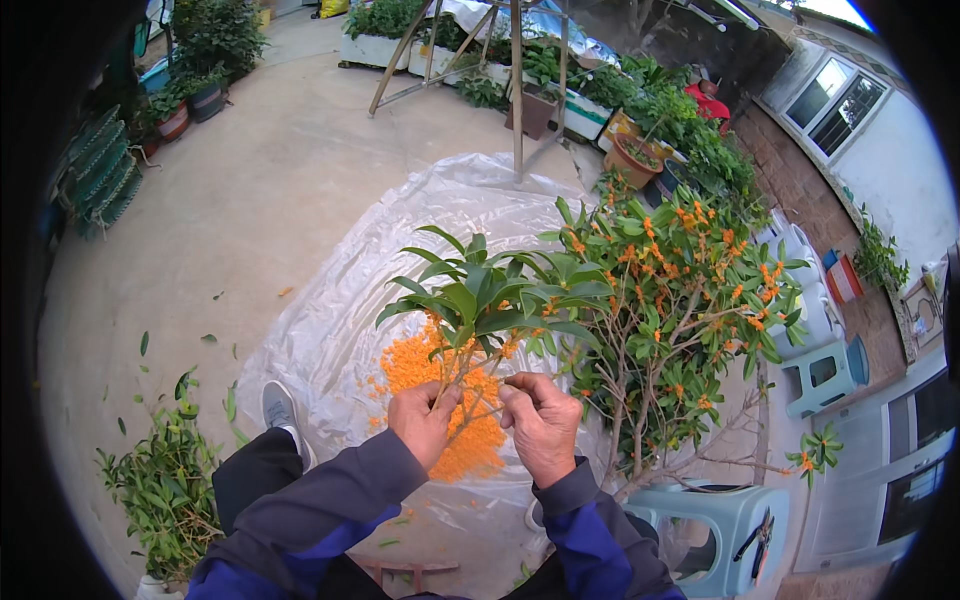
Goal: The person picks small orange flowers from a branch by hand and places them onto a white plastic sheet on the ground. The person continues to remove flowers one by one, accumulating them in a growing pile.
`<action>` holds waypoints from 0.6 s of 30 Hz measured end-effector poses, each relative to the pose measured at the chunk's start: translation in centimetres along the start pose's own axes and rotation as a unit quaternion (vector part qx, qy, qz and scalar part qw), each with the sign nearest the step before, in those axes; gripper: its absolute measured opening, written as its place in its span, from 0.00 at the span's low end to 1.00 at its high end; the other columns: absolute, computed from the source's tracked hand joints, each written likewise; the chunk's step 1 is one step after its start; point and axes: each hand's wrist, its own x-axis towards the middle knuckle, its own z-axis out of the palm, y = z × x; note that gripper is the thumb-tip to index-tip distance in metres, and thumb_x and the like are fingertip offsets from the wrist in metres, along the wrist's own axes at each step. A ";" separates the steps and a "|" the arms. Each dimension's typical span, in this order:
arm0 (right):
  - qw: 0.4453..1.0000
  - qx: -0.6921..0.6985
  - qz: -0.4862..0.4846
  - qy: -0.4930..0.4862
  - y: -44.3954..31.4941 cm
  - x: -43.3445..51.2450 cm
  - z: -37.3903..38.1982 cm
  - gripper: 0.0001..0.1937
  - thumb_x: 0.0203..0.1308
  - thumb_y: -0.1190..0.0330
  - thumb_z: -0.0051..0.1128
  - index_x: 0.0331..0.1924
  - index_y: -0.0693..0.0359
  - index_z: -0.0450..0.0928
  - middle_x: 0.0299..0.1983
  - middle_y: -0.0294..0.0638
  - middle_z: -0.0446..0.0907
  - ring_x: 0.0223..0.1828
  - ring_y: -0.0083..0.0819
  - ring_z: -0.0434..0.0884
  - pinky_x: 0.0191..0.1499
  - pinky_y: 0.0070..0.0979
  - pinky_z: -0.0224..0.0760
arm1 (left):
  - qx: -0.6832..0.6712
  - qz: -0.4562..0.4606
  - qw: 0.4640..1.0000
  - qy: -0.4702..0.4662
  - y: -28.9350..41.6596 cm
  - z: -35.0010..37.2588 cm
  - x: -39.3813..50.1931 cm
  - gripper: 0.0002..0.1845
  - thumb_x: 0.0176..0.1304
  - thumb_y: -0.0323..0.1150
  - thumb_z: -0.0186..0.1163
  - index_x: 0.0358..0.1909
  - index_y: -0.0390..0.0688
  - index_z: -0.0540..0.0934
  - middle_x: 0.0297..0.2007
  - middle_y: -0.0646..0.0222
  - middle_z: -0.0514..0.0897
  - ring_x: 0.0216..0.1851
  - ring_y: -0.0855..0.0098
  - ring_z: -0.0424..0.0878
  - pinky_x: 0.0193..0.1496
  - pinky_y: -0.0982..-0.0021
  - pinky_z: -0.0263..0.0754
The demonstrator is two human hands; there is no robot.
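My left hand [424, 421] is closed around the thin stems of a leafy osmanthus branch [480, 292] with small orange flowers near its base. Just right of those stems is my right hand [541, 420], thumb and forefinger pinched together at a side twig; whether something is between the fingertips is hard to tell. Below both hands, a heap of orange blossoms [480, 450] lies on a clear plastic sheet [330, 330]. A larger cut branch full of orange flowers [652, 300] leans at the right, close to my right hand.
A pale blue plastic stool [772, 517] stands at lower right, with pruning shears [757, 536] on its side. Stripped leafy twigs [161, 487] are piled at lower left. A wooden stepladder [517, 97] stands at the sheet's far edge, before potted plants [634, 161]. My shoe [281, 409] touches the sheet.
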 end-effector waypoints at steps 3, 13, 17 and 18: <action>1.000 -0.011 0.002 0.008 0.3 0.0 -0.2 0.06 0.63 0.77 0.60 0.39 0.73 0.84 0.23 0.37 0.82 0.21 0.19 0.79 0.25 0.19 0.71 | 0.038 0.020 0.999 0.004 0.9 -0.2 -0.1 0.17 0.71 0.40 0.63 0.32 0.35 0.85 0.17 0.58 0.76 0.18 0.65 0.70 0.26 0.60 0.65; 0.997 -0.052 -0.012 -0.055 1.0 0.3 -1.1 0.06 0.61 0.79 0.58 0.37 0.71 0.85 0.25 0.38 0.84 0.23 0.20 0.82 0.26 0.19 0.73 | 0.104 0.150 0.983 0.028 2.9 -0.5 -1.0 0.14 0.70 0.32 0.64 0.28 0.33 0.80 0.17 0.58 0.72 0.18 0.69 0.66 0.24 0.63 0.62; 0.997 -0.035 0.008 -0.069 0.9 0.5 -1.3 0.05 0.61 0.79 0.58 0.34 0.73 0.85 0.22 0.42 0.84 0.23 0.24 0.85 0.27 0.22 0.77 | 0.088 0.155 0.984 0.021 2.5 -0.4 -1.0 0.13 0.69 0.32 0.65 0.28 0.33 0.80 0.17 0.56 0.72 0.18 0.66 0.66 0.24 0.62 0.63; 0.997 -0.033 0.012 -0.070 1.0 0.5 -1.4 0.05 0.60 0.79 0.58 0.34 0.73 0.85 0.23 0.43 0.85 0.23 0.24 0.85 0.27 0.22 0.77 | 0.092 0.154 0.984 0.019 2.6 -0.4 -1.1 0.13 0.69 0.32 0.65 0.28 0.33 0.80 0.17 0.56 0.73 0.18 0.66 0.67 0.24 0.62 0.63</action>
